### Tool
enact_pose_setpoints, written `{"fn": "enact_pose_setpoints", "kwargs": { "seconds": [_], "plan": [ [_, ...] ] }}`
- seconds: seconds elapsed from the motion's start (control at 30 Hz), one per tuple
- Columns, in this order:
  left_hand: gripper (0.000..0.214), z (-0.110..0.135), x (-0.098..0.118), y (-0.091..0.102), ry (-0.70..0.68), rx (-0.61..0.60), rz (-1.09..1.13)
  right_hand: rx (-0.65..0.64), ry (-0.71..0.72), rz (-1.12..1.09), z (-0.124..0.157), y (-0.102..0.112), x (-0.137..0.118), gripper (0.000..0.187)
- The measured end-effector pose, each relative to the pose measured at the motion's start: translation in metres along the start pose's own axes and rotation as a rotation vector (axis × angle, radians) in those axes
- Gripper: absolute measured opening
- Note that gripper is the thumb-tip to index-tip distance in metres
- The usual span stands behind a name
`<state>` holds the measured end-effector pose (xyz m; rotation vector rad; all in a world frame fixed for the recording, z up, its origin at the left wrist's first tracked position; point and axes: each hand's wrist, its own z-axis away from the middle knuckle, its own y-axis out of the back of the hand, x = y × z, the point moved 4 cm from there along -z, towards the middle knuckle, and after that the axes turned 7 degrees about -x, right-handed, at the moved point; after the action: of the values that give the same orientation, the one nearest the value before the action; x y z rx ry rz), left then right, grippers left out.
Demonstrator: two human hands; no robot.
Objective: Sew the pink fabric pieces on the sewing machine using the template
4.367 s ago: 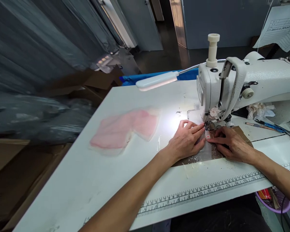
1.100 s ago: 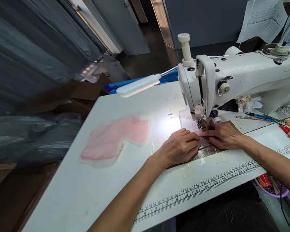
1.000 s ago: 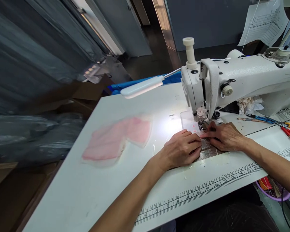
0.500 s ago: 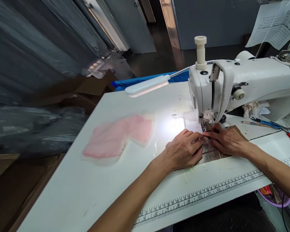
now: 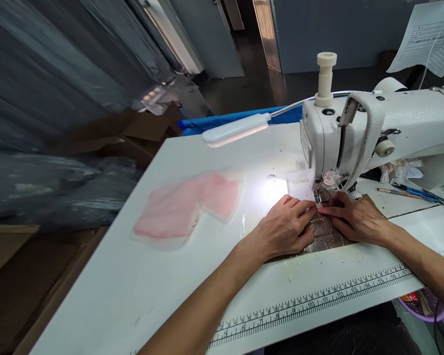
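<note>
In the head view both my hands are at the needle end of a white sewing machine [image 5: 323,133]. My left hand [image 5: 290,222] has its fingers bent and pressed together, tips just in front of the presser foot [image 5: 321,195]. From the other side, my right hand [image 5: 355,217] has thumb and forefinger closed together, almost meeting the left fingertips. Whatever they grip is small and mostly hidden by the fingers. Beneath the hands lies a brown, shiny, tape-covered sheet [image 5: 323,234]. Pink sheer fabric pieces [image 5: 187,204] lie flat to the left.
A white lamp [image 5: 237,129] on a flexible neck lights the table left of the needle. A printed ruler strip [image 5: 311,303] runs along the front edge. Tweezers and other tools [image 5: 418,191] lie at right, near lace scraps [image 5: 395,171]. A purple basket [image 5: 425,315] hangs below.
The camera view has shifted, so the machine and table appear slightly farther right. Both hands stay by the presser foot, with fingertips in nearly the same pose.
</note>
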<state>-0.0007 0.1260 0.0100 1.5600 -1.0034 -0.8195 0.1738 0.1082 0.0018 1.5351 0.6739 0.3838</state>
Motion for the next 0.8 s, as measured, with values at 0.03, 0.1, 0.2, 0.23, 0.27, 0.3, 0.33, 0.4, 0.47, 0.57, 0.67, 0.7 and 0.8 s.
{"fn": "enact_pose_setpoints", "kwargs": {
  "seconds": [0.03, 0.1, 0.2, 0.23, 0.27, 0.3, 0.33, 0.4, 0.47, 0.57, 0.67, 0.7, 0.8],
  "plan": [
    [0.033, 0.000, 0.000, -0.001, 0.004, -0.004, -0.009, 0.006, 0.004, 0.006, 0.000, 0.000, 0.000, 0.037],
    [0.034, 0.000, -0.001, -0.002, 0.011, -0.008, -0.020, 0.020, 0.011, 0.026, 0.000, 0.000, 0.000, 0.038],
    [0.036, 0.000, -0.003, -0.003, 0.018, -0.001, -0.017, 0.040, 0.012, 0.048, -0.001, -0.001, -0.001, 0.039],
    [0.037, 0.000, -0.003, -0.003, 0.019, 0.001, -0.014, 0.041, 0.009, 0.048, -0.001, -0.001, -0.001, 0.039],
    [0.038, -0.001, -0.004, -0.003, 0.021, 0.000, -0.013, 0.040, 0.003, 0.046, -0.001, -0.001, -0.001, 0.039],
    [0.038, -0.001, -0.005, -0.003, 0.025, -0.004, -0.011, 0.035, -0.005, 0.040, -0.001, -0.002, -0.002, 0.039],
    [0.039, -0.002, -0.005, -0.003, 0.030, -0.011, -0.008, 0.028, -0.012, 0.028, -0.002, -0.002, -0.002, 0.039],
    [0.040, -0.002, -0.006, -0.002, 0.045, -0.024, -0.004, 0.010, -0.031, -0.023, -0.002, -0.001, -0.002, 0.039],
    [0.041, -0.003, -0.007, -0.002, 0.061, -0.041, -0.004, -0.010, -0.067, -0.105, -0.001, 0.002, 0.001, 0.039],
    [0.044, -0.004, -0.008, -0.003, 0.082, -0.069, -0.023, -0.051, -0.128, -0.251, 0.002, 0.010, 0.008, 0.034],
    [0.046, -0.005, -0.010, -0.004, 0.098, -0.084, -0.040, -0.088, -0.149, -0.395, 0.003, 0.020, 0.016, 0.032],
    [0.045, -0.005, -0.010, -0.004, 0.105, -0.089, -0.041, -0.094, -0.153, -0.435, 0.002, 0.022, 0.019, 0.031],
    [0.045, -0.006, -0.012, -0.004, 0.124, -0.108, -0.030, -0.065, -0.172, -0.505, -0.003, 0.022, 0.028, 0.031]
  ]
}}
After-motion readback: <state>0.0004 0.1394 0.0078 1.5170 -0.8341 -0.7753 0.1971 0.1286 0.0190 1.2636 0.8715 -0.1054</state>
